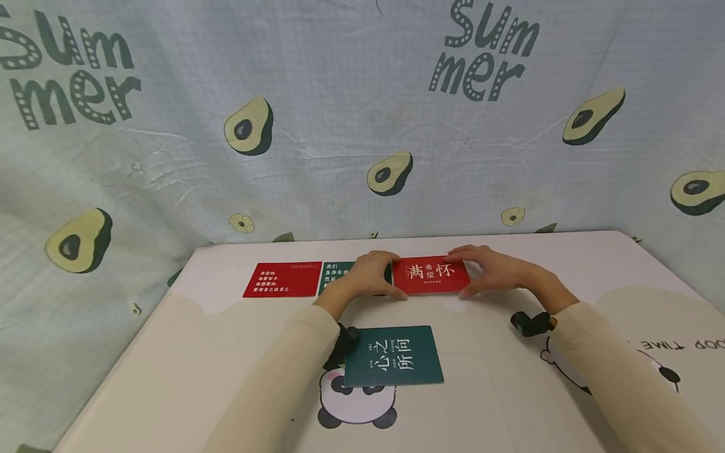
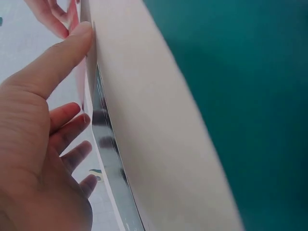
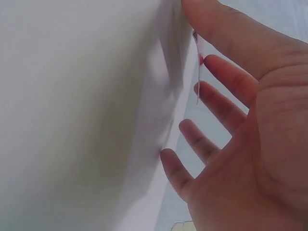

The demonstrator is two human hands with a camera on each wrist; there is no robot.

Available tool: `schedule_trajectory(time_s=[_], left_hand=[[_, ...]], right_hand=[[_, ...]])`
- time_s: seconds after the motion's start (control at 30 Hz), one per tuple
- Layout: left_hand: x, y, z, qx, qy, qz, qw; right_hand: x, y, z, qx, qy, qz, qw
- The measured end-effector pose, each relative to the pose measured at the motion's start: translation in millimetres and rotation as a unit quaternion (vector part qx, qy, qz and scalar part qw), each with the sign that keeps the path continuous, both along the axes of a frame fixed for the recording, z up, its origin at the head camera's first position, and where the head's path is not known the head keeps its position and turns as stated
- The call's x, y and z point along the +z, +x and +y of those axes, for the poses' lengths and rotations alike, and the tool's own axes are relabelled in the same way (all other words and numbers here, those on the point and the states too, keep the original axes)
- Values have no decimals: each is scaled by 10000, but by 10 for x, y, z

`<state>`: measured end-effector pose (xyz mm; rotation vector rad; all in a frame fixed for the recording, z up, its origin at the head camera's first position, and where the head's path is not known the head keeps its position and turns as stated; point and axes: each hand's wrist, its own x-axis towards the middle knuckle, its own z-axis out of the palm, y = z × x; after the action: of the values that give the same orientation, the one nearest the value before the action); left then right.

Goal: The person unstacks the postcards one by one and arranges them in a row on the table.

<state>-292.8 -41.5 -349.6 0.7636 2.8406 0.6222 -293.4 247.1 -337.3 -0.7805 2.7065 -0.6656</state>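
Far on the table (image 1: 476, 402), the right red card (image 1: 430, 284) is pinched at either end by the left hand (image 1: 368, 277) and right hand (image 1: 498, 269); the far green card (image 1: 334, 275), leftward, is partly hidden by the left hand.

The leftmost card (image 1: 283, 280) was red with white characters, the card beside it (image 1: 334, 273) dark green and white, the rightmost card (image 1: 433, 283) red with white print, the nearest card (image 1: 421, 371) deep green, lettered white. The sleeves (image 1: 629, 371) were cream, the tabletop (image 1: 481, 402) pink and beige with black-and-white pandas, the curtain (image 1: 317, 94) pale blue-grey, patterned with yellow-green avocados
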Motion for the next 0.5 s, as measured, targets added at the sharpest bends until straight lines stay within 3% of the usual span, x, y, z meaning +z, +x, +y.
schedule_trajectory(time_s=[0.2,0.5], left_hand=[[-16,-18,23,-21,55,11,10000],[-59,-49,13,-25,-237,123,9996]], right_hand=[[-11,-5,3,-188,89,-155,9997],[-44,-37,-7,-205,182,-206,9994]])
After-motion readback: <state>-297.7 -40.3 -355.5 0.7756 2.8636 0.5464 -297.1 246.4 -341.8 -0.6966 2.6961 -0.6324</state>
